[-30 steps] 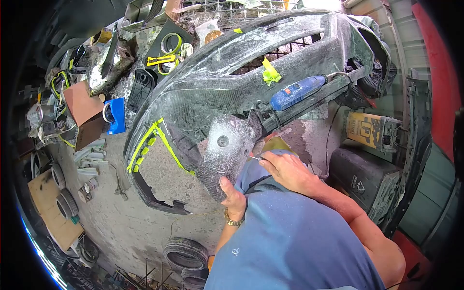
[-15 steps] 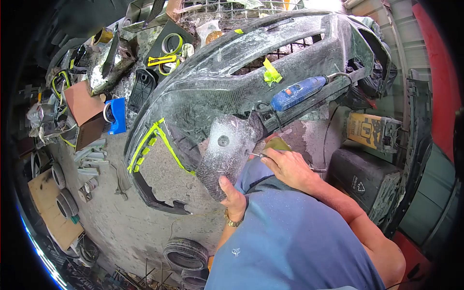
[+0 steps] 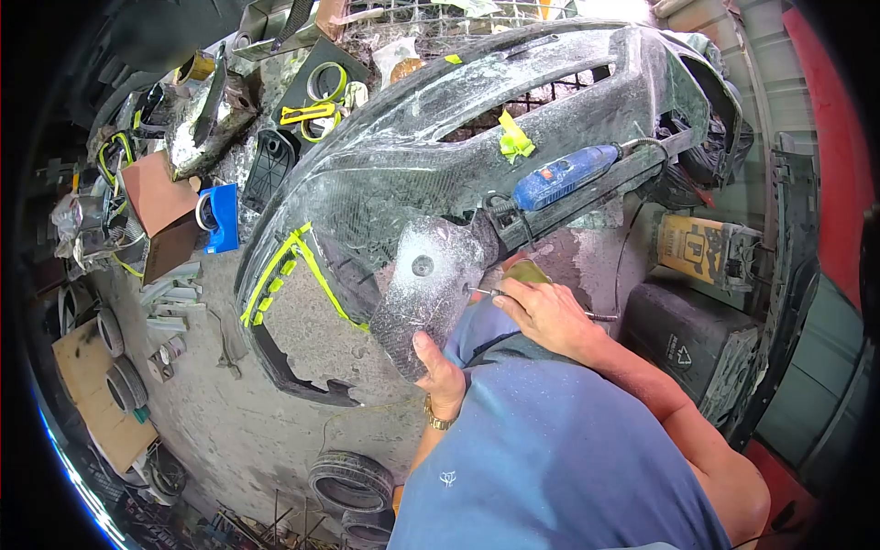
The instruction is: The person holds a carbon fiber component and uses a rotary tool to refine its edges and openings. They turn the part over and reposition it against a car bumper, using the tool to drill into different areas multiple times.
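Observation:
A dusty dark panel piece [image 3: 417,298] with a round hole lies before me. My left hand [image 3: 443,374] grips its lower edge, thumb on the top face and the other fingers hidden beneath. My right hand [image 3: 545,314] is closed on a thin rotary handpiece [image 3: 490,292], whose tip meets the panel near its right edge. Just above, a blue rotary tool body [image 3: 566,177] rests on the large dusty car body part [image 3: 394,188], its flexible shaft curving away at the right. Yellow-green tape [image 3: 316,275] edges an opening in that part.
Tape rolls [image 3: 326,82] and a yellow cutter [image 3: 308,114] lie at the upper left, near a blue tape dispenser [image 3: 222,218]. A black bin [image 3: 687,339] and a yellow box [image 3: 701,249] stand at right. Tyres [image 3: 351,482] are on the floor below.
The panel piece and my left hand have shifted very slightly. My right hand remains closed on the handpiece, in almost the same place.

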A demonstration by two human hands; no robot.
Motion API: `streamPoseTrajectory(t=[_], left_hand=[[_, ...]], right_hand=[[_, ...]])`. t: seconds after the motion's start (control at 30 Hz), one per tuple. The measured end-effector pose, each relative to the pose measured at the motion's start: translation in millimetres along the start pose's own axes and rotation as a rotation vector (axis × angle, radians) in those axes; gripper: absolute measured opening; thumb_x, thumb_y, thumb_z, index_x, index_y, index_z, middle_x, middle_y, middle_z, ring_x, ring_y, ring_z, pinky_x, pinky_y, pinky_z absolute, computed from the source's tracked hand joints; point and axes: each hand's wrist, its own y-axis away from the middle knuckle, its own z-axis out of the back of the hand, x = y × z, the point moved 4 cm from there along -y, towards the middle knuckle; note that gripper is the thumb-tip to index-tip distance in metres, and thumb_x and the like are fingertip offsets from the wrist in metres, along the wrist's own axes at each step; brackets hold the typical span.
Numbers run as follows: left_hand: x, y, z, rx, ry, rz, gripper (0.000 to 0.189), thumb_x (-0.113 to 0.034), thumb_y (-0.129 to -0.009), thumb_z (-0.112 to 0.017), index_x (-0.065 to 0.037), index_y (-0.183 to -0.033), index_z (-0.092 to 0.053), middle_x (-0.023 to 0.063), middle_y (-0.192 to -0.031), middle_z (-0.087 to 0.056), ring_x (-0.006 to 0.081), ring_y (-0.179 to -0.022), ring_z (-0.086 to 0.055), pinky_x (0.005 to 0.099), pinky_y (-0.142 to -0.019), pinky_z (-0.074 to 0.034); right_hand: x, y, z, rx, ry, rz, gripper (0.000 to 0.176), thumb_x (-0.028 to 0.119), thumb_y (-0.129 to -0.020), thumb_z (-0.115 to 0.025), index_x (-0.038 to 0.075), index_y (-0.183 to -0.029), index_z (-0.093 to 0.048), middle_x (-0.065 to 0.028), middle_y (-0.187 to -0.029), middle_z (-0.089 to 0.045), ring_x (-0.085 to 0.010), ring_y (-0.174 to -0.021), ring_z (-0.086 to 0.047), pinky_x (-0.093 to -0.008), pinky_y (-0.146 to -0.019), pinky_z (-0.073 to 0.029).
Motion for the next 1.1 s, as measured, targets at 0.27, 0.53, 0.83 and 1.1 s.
streamPoseTrajectory(t=[0.27, 0.53, 0.83, 1.1], left_hand=[[-14, -4, -11, 0.039, 0.074, 0.029, 0.051, -0.025, -0.101, -0.051, 0.008, -0.138, -0.041, 0.0176, -0.143, -0.044, 0.0278, -0.129, -0.045, 0.0402, -0.109, -0.035], [-4, -2, -3, 0.022, -0.006, -0.023, 0.052, -0.027, -0.101, -0.050, 0.009, -0.138, -0.040, 0.0179, -0.144, -0.043, 0.0290, -0.130, -0.045, 0.0412, -0.110, -0.035], [6, 0, 5, 0.026, -0.065, -0.042, 0.051, -0.025, -0.101, -0.048, 0.008, -0.139, -0.038, 0.0182, -0.144, -0.042, 0.0284, -0.129, -0.045, 0.0413, -0.109, -0.036], [-3, -10, 6, -0.241, 0.274, 0.402, 0.069, -0.049, -0.097, -0.051, 0.001, -0.142, -0.034, 0.0145, -0.143, -0.044, 0.0268, -0.127, -0.049, 0.0426, -0.105, -0.043]], right_hand=[[3, 1, 7, -0.057, -0.061, 0.016, 0.023, 0.027, -0.097, -0.053, 0.004, -0.101, -0.058, -0.0198, -0.085, -0.064, -0.0420, -0.080, -0.061, -0.0497, -0.068, -0.047], [5, 1, 3, 0.022, 0.014, -0.016, 0.025, 0.028, -0.097, -0.053, 0.004, -0.102, -0.058, -0.0207, -0.086, -0.064, -0.0418, -0.081, -0.061, -0.0502, -0.068, -0.048], [3, 0, 2, 0.051, -0.020, -0.025, 0.023, 0.027, -0.097, -0.055, 0.006, -0.105, -0.059, -0.0214, -0.089, -0.064, -0.0414, -0.082, -0.062, -0.0482, -0.069, -0.049], [-31, -17, 24, -0.239, -0.734, 0.018, 0.024, 0.024, -0.101, -0.052, 0.004, -0.113, -0.059, -0.0059, -0.087, -0.061, -0.0155, -0.061, -0.053, -0.0294, -0.057, -0.042]])
